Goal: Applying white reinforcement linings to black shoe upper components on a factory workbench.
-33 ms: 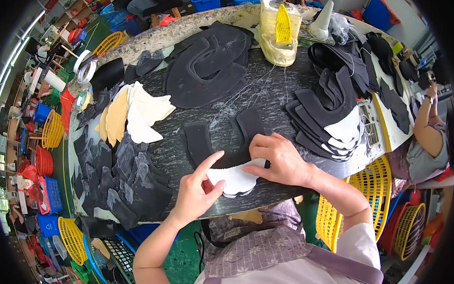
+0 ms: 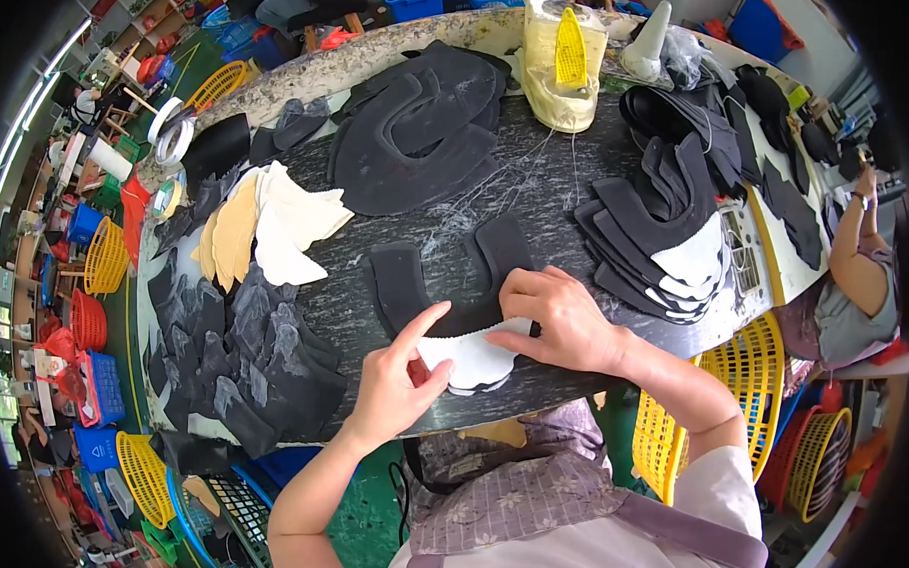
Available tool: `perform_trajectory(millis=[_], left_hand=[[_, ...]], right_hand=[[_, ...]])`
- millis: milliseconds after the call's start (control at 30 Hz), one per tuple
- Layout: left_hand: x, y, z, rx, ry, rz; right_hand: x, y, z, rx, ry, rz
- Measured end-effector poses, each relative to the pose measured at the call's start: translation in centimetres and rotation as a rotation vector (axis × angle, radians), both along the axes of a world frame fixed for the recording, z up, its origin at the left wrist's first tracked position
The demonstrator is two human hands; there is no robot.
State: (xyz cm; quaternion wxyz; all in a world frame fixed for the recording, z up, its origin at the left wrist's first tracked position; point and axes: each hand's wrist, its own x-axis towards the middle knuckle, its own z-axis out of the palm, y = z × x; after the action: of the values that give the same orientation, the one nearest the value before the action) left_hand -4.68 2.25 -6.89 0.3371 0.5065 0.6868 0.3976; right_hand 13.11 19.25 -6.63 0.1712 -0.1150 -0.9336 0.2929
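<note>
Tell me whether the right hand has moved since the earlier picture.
No. The right hand shows no clear shift in any direction, judged against the white cone.

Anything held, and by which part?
Right hand holds the white piece by its right end, thumb on top; the left hand touches its left end, grip unclear.

A workshop, black white-streaked worktop (image 2: 557, 220), matching black U-shaped pieces with white scalloped panels (image 2: 692, 251) stacked near its right edge, black cut pieces (image 2: 266, 341) heaped along its left edge, yellow plastic mesh basket (image 2: 765, 351) below its near right corner, co-worker in grey (image 2: 858, 305) beyond
</note>
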Motion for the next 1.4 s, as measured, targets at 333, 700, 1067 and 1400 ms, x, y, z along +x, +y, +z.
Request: perform_trajectory(millis=[333,700,1067,1400], left_hand=[[-3.6,-0.5,1.5,0.116,0.853,0.065],[-16.3,1.3,0.9,0.182,0.919,0.004],[-11.7,12.0,0.4,0.752,1.442,-0.019],[-9.2,5.7,6.2,1.085,0.874,0.218]], right_hand=[[-3.2,3.8,2.1,0.292,0.039,-0.141],[-18.9,6.7,-1.2,0.136,0.268,-0.040],[-16.6,6.4,3.9,-0.310,0.679,-0.385],[0.3,-2.4,2.0,0.031,0.107,0.244]])
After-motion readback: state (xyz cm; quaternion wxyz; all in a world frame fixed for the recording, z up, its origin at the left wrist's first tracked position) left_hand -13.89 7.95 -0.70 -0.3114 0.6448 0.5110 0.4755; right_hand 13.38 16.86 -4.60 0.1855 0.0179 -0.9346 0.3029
